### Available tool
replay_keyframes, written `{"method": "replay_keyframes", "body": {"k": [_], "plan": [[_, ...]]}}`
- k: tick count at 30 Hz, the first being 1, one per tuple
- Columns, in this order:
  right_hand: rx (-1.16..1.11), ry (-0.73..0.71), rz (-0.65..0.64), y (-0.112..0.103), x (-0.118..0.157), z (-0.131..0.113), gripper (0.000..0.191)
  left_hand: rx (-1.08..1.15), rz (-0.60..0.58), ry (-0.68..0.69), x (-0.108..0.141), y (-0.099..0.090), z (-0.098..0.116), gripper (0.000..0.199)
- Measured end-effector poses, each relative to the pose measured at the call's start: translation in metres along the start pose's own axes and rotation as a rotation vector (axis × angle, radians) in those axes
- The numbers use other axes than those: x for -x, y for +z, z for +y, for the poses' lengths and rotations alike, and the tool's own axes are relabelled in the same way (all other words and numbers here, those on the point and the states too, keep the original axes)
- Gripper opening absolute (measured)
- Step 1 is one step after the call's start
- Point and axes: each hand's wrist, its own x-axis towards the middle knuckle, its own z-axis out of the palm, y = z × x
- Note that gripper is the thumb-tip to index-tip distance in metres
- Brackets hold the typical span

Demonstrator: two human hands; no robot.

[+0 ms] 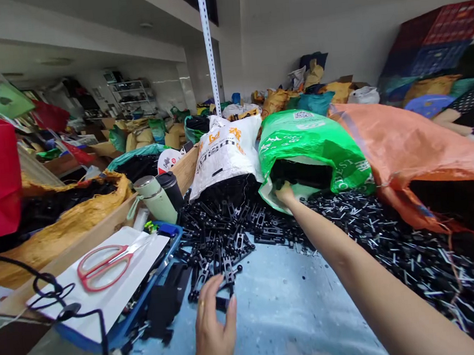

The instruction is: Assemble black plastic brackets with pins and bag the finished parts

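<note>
My right hand reaches to the mouth of a green sack; its fingers are partly inside the opening, and what they hold, if anything, is hidden. Close to the near edge of a pile of black linkage parts, my left hand has its thumb and fingers apart. A black part lies just beyond its fingertips. The pile spills from a white sack onto the light blue table.
Red-handled scissors lie on white paper over a blue tray. Behind them stand a green flask and a black cup. An orange sack and many small metal-tipped parts are at right. Another person's arm shows far right.
</note>
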Motion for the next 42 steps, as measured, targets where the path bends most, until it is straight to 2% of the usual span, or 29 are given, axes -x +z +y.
{"method": "replay_keyframes", "body": {"k": [4,6,8,10,12,14,16,18,19,22,25,27,29,31,32,34,37,39,42], "plan": [[-0.123,0.140,-0.017,-0.010,-0.010,0.001,0.034,-0.292,-0.092,0.159,-0.089,0.021,-0.013,0.032],[-0.197,0.205,-0.063,-0.025,-0.005,0.002,0.030,-0.468,-0.187,0.194,-0.130,0.035,-0.021,0.042],[-0.280,0.234,-0.121,-0.046,0.011,0.005,0.030,-0.596,-0.323,0.185,-0.161,0.046,-0.029,0.049],[-0.362,0.224,-0.177,-0.072,0.037,0.012,0.037,-0.630,-0.526,0.202,-0.179,0.054,-0.034,0.050],[-0.432,0.198,-0.230,-0.100,0.074,0.024,0.049,-0.625,-0.627,0.224,-0.186,0.057,-0.035,0.045],[-0.540,0.157,-0.338,-0.127,0.118,0.040,0.058,-0.623,-0.629,0.234,-0.186,0.056,-0.033,0.035],[-0.630,0.116,-0.481,-0.151,0.166,0.060,0.055,-0.630,-0.611,0.236,-0.181,0.054,-0.026,0.027],[-0.599,0.063,-0.577,-0.172,0.214,0.083,0.047,-0.634,-0.578,0.234,-0.173,0.052,-0.015,0.025],[-0.515,0.025,-0.591,-0.182,0.238,0.097,0.044,-0.635,-0.558,0.235,-0.167,0.051,-0.008,0.025],[-0.117,-0.169,-0.604,-0.210,0.303,0.140,0.039,-0.619,-0.479,0.263,-0.136,0.053,0.018,0.032],[0.288,-0.346,-0.559,-0.227,0.353,0.178,0.040,-0.455,-0.430,0.346,-0.083,0.063,0.049,0.033],[0.457,-0.437,-0.447,-0.228,0.376,0.191,0.051,-0.286,-0.481,0.377,-0.038,0.071,0.070,0.033],[0.504,-0.535,-0.356,-0.220,0.390,0.193,0.054,-0.130,-0.555,0.337,0.008,0.077,0.091,0.034],[0.392,-0.565,-0.322,-0.208,0.396,0.188,0.046,0.035,-0.590,0.241,0.048,0.079,0.108,0.037],[0.271,-0.525,-0.321,-0.202,0.398,0.184,0.044,0.134,-0.615,0.183,0.066,0.078,0.116,0.038],[-0.057,-0.334,-0.350,-0.190,0.400,0.173,0.048,0.351,-0.689,0.036,0.094,0.076,0.129,0.041],[-0.546,-0.043,-0.449,-0.177,0.407,0.160,0.058,0.582,-0.769,-0.184,0.120,0.073,0.145,0.050],[-0.732,0.012,-0.466,-0.175,0.412,0.155,0.060,0.599,-0.711,-0.195,0.128,0.070,0.152,0.049],[-0.748,-0.093,-0.463,-0.182,0.415,0.154,0.058,0.492,-0.581,-0.006,0.132,0.065,0.159,0.038]]}}
